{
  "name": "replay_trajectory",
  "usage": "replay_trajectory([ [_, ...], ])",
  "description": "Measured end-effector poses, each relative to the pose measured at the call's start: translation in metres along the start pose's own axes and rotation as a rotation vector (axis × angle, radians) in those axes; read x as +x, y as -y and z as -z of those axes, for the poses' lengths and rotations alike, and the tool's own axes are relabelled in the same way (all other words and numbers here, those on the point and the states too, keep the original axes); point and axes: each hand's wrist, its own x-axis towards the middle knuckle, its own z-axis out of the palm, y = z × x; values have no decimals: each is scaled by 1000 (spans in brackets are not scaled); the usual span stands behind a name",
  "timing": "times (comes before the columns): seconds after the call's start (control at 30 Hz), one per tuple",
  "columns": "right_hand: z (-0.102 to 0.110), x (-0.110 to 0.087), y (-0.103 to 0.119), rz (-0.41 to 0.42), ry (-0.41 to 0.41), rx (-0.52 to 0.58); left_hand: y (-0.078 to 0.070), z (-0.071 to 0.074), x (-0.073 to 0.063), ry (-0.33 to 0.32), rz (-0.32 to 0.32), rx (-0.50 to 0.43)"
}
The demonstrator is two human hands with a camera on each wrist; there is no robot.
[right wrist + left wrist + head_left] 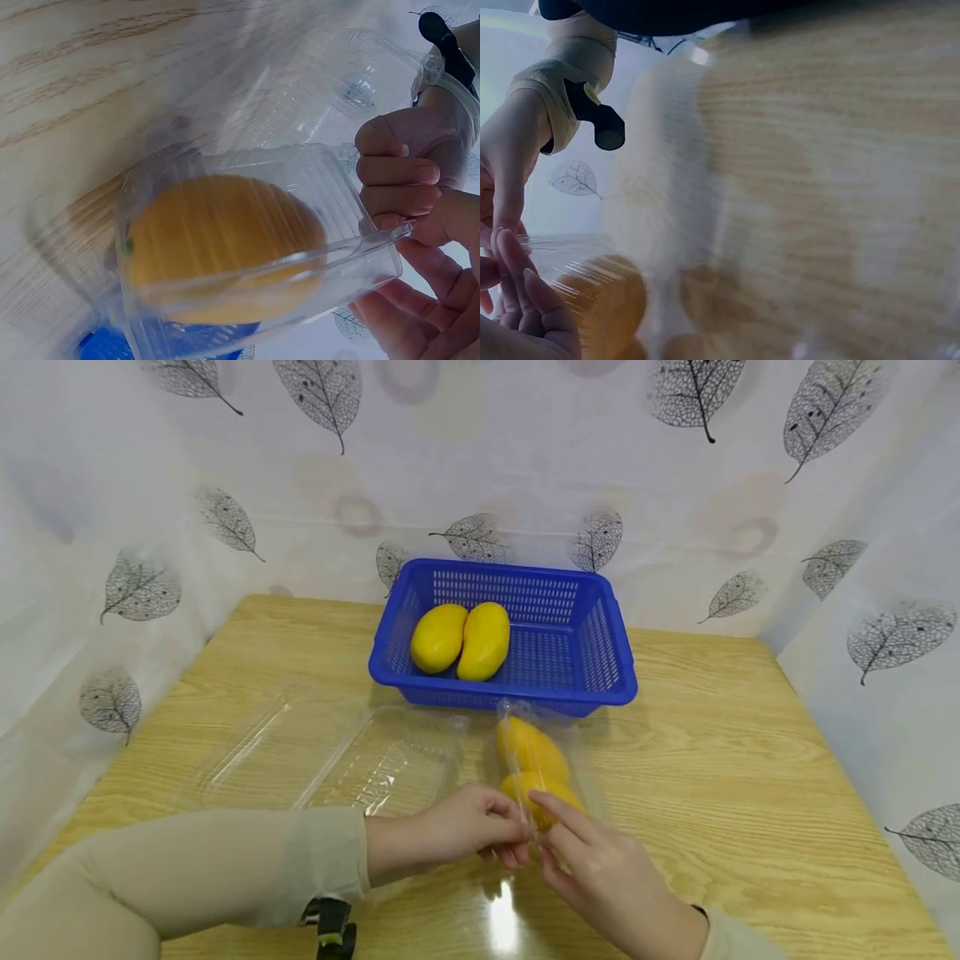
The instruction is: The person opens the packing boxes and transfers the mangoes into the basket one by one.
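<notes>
A clear plastic clamshell box (341, 195) with its lid folded over stands in front of me, holding two yellow mangoes (534, 750). At its near edge, my left hand (476, 822) pinches the plastic rim between thumb and curled fingers. My right hand (603, 872) grips the same edge from the right, its index finger laid along the lid over the nearer mango. Seen from the right wrist, the right thumb (446, 217) presses the lid's edge beside the left hand's curled fingers (397, 172). One mango fills most of the box in that view.
Behind the box, a blue plastic basket (618, 681) holds two more mangoes (483, 642) on its left side. To the left, another clear clamshell box (408, 760) lies opened flat on the wooden table (720, 777). Leaf-patterned curtains (510, 460) surround the table's back and sides.
</notes>
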Motion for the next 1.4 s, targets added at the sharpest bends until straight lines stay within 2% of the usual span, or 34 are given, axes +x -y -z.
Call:
replay_trajectory([
  [0.2, 2, 3, 0, 23, -61, -38, -9, 4, 1, 26, -89, 97],
  [0.43, 1, 3, 2, 14, -60, -57, -17, 8, 1, 91, -109, 189],
  [0.6, 0, 1, 2, -15, -56, -32, -17, 4, -2, 104, -82, 163],
  [0.77, -2, -2, 1, -40, -74, -11, -16, 0, -3, 90, -104, 144],
  [1.03, -1, -2, 3, -41, -82, -37, -16, -2, -2, 79, -117, 92],
  [1.23, 0, -1, 3, -27, -106, -48, -17, -1, 0, 75, -113, 120],
  [1.4, -1, 0, 5, -30, -92, -55, -18, 0, 0, 76, -90, 159],
])
